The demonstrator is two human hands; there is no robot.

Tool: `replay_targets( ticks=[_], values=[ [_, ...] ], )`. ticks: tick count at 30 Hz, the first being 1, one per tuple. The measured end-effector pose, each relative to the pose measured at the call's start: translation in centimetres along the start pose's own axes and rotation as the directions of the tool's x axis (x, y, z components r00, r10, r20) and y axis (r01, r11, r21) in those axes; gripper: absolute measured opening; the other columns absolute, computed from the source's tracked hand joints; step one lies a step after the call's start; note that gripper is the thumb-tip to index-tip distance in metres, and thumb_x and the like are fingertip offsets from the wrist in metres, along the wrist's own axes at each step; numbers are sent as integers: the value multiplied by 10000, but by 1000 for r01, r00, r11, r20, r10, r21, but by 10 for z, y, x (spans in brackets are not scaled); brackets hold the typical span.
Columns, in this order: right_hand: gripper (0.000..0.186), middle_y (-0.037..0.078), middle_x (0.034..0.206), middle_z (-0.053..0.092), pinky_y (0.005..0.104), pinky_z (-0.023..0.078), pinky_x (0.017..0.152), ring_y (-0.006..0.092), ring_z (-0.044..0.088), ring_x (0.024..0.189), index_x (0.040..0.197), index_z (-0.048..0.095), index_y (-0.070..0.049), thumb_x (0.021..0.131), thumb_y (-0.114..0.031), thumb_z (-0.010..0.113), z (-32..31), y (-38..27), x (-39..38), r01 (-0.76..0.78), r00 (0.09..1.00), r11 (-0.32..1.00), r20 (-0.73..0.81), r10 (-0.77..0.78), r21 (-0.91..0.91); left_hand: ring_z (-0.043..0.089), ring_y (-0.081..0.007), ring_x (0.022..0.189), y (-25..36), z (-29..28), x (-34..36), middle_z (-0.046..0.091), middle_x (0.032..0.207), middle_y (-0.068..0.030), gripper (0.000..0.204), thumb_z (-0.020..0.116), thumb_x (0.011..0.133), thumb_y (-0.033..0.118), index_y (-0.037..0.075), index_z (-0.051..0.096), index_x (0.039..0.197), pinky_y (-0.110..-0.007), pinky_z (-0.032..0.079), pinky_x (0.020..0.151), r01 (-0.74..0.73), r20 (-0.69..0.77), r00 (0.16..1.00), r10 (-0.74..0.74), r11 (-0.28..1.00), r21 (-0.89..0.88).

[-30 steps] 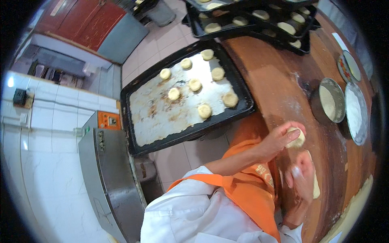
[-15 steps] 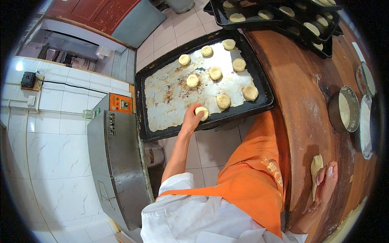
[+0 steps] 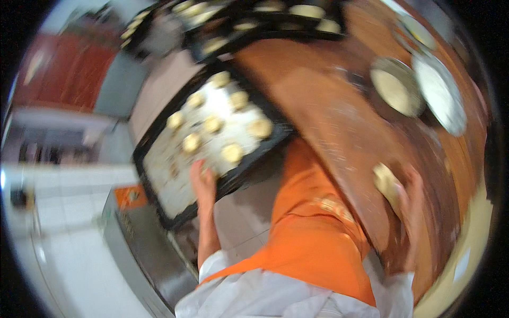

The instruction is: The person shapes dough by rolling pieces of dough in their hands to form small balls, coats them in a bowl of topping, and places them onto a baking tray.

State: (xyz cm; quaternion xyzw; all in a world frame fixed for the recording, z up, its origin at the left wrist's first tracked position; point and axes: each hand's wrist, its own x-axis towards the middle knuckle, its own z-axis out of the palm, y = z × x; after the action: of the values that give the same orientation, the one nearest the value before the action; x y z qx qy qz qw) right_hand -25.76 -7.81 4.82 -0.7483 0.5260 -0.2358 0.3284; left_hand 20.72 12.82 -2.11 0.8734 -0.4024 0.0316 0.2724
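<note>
One orange apron [image 3: 318,249] and two white sleeves [image 3: 398,291] are nearest, below the baking tray [image 3: 269,144]. Two bare hands work ahead of them. The left hand [image 3: 203,183] is at the tray's near edge, its fingers by one pale dough round [image 3: 211,171] on or just over the near side of the sheet; blur hides whether they grasp it or have released it. The right hand [image 3: 412,199], right of the tray, has its fingers against one elongated dough piece [image 3: 387,181] on the wooden table [image 3: 318,106]; whether they close around it cannot be told.

Besides the round by the left hand, eight dough rounds [image 3: 213,124] lie on the tray's one pale sheet [image 3: 159,153], spaced apart. One metal cabinet [image 3: 156,246] with one orange panel [image 3: 130,196] is left of the tray's near end.

Farther, to the tray's right, are one bowl of beige meal [image 3: 383,107], one bowl of white powder [image 3: 459,126] and, past them, one blurred dish [image 3: 408,42].

Beyond the tray's far end, overlapping dark trays [image 3: 297,34], too blurred to count, hold at least five pale pieces. One red door [image 3: 58,71] is beyond the tray's left.
</note>
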Motion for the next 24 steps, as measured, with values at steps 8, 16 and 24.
replay_targets(
  ticks=[8, 16, 24],
  values=[
    [537, 150, 1113, 468, 410, 325, 908, 320, 419, 1059, 1116, 476, -7, 665, -186, 705, 13, -4, 0, 149, 986, 942, 116, -119, -302, 509, -221, 1062, 255, 81, -37, 535, 1126, -143, 241, 538, 829, 46, 1, 535, 1065, -299, 399, 900, -287, 265, 788, 555, 713, -640],
    [526, 152, 1046, 487, 402, 383, 806, 319, 474, 922, 1104, 474, -1, 642, -100, 703, 21, 31, -12, 236, 958, 972, -166, -235, -10, 559, -182, 941, 356, 117, -55, 577, 1020, -89, 335, 639, 775, 117, 16, 512, 1069, -297, 452, 793, 140, 631, 382, 675, 633, -762],
    [519, 172, 1030, 498, 417, 374, 817, 338, 473, 950, 1084, 467, 30, 656, -149, 699, 3, 35, -6, 108, 992, 979, 81, -95, -174, 568, -157, 834, 364, 129, -72, 572, 906, -65, 241, 638, 756, 74, 48, 539, 975, -288, 466, 720, -196, 421, 508, 751, 577, -793]
  ],
)
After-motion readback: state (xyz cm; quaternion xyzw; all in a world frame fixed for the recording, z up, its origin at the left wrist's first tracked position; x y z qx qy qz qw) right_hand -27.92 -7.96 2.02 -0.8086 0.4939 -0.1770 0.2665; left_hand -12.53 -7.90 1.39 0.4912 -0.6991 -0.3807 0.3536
